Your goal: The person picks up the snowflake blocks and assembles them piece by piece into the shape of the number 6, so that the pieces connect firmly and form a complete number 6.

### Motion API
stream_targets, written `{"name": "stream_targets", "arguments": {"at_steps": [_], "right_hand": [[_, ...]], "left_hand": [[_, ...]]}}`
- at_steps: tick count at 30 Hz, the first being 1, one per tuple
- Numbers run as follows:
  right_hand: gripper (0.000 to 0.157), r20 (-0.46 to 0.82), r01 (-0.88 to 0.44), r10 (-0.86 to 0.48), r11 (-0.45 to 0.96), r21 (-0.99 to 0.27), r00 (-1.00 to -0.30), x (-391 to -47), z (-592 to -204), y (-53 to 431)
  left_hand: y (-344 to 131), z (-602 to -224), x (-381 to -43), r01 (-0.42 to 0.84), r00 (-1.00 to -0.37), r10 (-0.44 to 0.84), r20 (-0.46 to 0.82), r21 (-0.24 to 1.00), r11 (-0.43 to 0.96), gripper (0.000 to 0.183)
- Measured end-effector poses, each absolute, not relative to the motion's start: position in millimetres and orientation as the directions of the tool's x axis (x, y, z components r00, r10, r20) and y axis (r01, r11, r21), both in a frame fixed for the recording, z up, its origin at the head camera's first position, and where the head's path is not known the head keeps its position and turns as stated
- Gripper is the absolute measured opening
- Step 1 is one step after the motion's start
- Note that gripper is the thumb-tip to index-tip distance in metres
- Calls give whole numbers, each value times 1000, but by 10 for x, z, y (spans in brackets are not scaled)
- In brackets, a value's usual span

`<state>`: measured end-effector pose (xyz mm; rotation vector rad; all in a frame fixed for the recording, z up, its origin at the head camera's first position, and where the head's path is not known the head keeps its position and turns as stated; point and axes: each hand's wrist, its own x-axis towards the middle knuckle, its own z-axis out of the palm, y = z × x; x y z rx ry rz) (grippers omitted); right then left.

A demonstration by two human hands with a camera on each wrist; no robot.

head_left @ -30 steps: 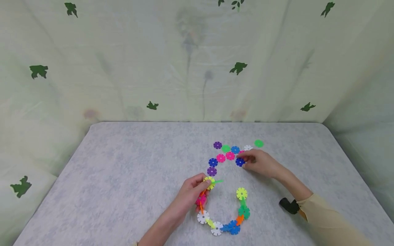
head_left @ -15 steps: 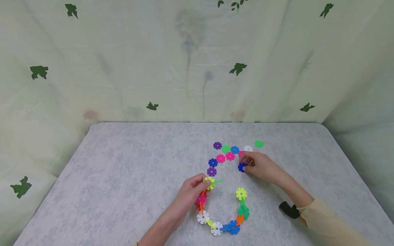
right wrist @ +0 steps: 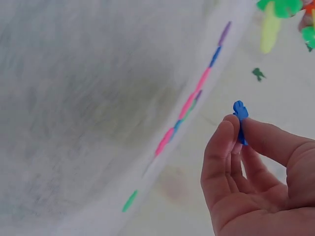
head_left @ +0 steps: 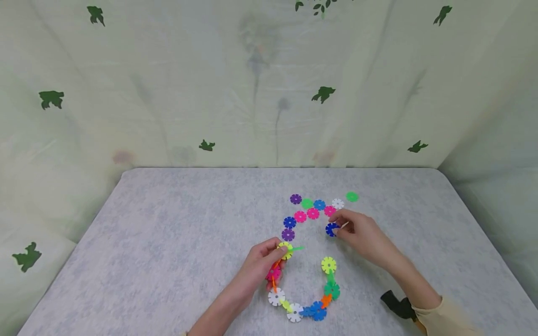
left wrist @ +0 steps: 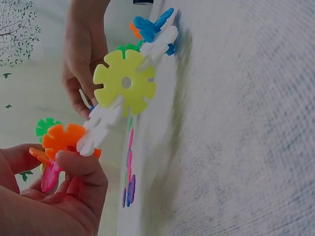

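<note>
My left hand (head_left: 261, 261) pinches one end of a chain of interlocking notched plastic discs, thumb over a yellow disc (head_left: 285, 250). From there the chain curves through pink, white (head_left: 276, 297), blue, orange and green discs to a free yellow disc (head_left: 329, 265). In the left wrist view, fingers grip around an orange disc (left wrist: 64, 142), and a larger yellow disc (left wrist: 125, 81) hangs out ahead. To the right, my right hand (head_left: 363, 235) holds a single dark blue disc (head_left: 330, 229) between thumb and fingertips. Edge-on, that blue disc (right wrist: 240, 120) shows in the right wrist view.
Loose discs lie flat beyond the hands: purple (head_left: 296, 199), pink (head_left: 313, 213), white (head_left: 337, 203), several others, and a green one (head_left: 352, 197) set apart. The grey table (head_left: 189, 224) ends at a pale curtain (head_left: 168, 93). A black object (head_left: 397, 304) sits by the right sleeve.
The right hand has drawn the dark blue disc slightly toward the person and to the right, away from the loose discs. The left hand and chain stay nearly still.
</note>
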<state>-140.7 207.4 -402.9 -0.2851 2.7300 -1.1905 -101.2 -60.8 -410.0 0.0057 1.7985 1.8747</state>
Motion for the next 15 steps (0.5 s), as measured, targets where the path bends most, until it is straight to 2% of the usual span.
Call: {"name": "stream_targets", "arguments": {"at_steps": [6,15], "right_hand": [[19,-81,-29,-163,579,-815,-983,-1191,-3915,1945],[17,-99,33,-152,385,-922,-983,-942,-3833,1716]], "left_hand": [[-602,-4097,-1005,-363,-859,369,-354,931,46,27],[-596,-4072,-991,-358,-862,368,-349,933,44,27]]}}
